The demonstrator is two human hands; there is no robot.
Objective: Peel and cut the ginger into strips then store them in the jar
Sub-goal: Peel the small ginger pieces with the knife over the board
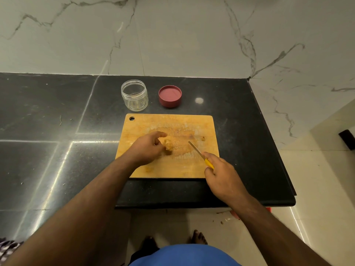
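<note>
A pale piece of ginger (169, 146) lies on the wooden cutting board (172, 123), near its middle. My left hand (148, 148) sits just left of the ginger with loosely curled fingers touching its side; I cannot tell whether they grip it. My right hand (221, 173) grips the yellow handle of a small knife (196, 149), whose blade points up-left toward the ginger, a short gap away. Behind the board stands a clear jar (134, 95) without its lid. The red lid (170, 96) lies upside down to the jar's right.
The board lies on a black stone counter (57, 121) whose right edge and front edge are close by. A small ginger scrap (203, 138) sits near the board's right edge. A marble wall rises behind. Peel scraps lie on the floor (224, 219) below.
</note>
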